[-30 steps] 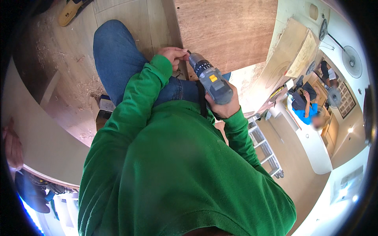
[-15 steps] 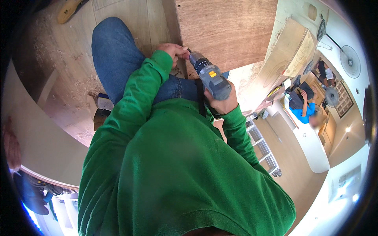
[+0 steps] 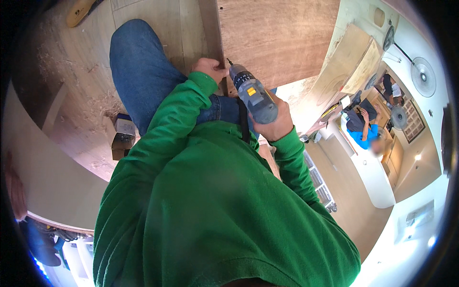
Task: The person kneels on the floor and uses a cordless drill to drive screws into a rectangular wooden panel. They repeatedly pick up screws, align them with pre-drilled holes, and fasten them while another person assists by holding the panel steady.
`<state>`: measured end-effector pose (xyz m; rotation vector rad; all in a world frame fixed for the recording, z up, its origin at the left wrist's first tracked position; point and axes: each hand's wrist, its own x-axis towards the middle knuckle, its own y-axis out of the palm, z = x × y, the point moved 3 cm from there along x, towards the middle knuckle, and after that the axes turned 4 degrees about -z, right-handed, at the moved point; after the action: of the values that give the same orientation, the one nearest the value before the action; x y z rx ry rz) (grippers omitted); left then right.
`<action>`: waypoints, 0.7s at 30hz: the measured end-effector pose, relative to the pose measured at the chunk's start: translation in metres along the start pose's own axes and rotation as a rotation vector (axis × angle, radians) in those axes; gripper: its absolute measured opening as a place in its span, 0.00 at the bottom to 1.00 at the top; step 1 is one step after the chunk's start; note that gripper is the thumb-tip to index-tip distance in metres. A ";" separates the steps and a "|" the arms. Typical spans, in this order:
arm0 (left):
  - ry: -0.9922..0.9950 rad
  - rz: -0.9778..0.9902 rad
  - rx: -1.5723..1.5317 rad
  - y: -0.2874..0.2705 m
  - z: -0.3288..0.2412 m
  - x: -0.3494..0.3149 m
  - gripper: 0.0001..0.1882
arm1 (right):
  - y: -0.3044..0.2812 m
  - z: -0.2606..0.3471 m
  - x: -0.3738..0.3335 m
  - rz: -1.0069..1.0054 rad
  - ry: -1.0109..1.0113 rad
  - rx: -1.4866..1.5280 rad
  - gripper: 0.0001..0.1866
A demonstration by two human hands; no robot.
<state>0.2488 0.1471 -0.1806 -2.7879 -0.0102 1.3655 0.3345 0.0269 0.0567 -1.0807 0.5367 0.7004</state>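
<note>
A grey and black cordless drill (image 3: 256, 98) with a yellow patch is gripped in my right hand (image 3: 279, 125). Its thin bit (image 3: 230, 62) points away from me, over the near left edge of a reddish-brown plywood panel (image 3: 279, 40). Beside that edge, just left of the drill's chuck, is my left hand (image 3: 209, 69). Its fingers are curled in, and whatever they may hold is too small to make out. Whether the bit touches the panel is hard to tell.
Wood shavings (image 3: 98, 91) litter the floor on the left. A small open box (image 3: 123, 136) stands by my knee, and a yellow-handled tool (image 3: 79, 12) lies at the far left. Wooden boards (image 3: 346, 62) lean to the right. A person in blue (image 3: 366, 134) and fans (image 3: 423, 76) are further right.
My left hand has drawn back a little from the drill's tip, and the bit now shows plainly. The drill has shifted only slightly in my right hand.
</note>
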 end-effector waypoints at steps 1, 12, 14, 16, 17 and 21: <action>-0.012 0.012 0.079 0.002 -0.003 0.002 0.19 | 0.001 -0.001 0.000 0.009 -0.001 0.005 0.33; -0.027 -0.086 0.179 0.028 -0.004 -0.009 0.10 | 0.007 0.003 0.007 0.012 -0.016 -0.063 0.31; -0.070 -0.001 0.165 0.030 0.000 -0.008 0.12 | 0.005 0.004 0.008 0.037 -0.010 -0.076 0.31; -0.089 0.050 0.167 0.029 -0.001 -0.007 0.14 | 0.005 0.006 0.014 0.046 -0.017 -0.062 0.32; -0.089 0.062 0.174 0.027 -0.003 -0.009 0.14 | 0.004 0.007 0.016 0.051 -0.022 -0.061 0.32; -0.138 0.077 0.209 0.015 -0.018 -0.016 0.13 | -0.003 0.014 0.021 0.112 0.032 -0.093 0.31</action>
<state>0.2533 0.1309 -0.1576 -2.5446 0.2242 1.4793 0.3513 0.0439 0.0490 -1.1570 0.6004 0.8142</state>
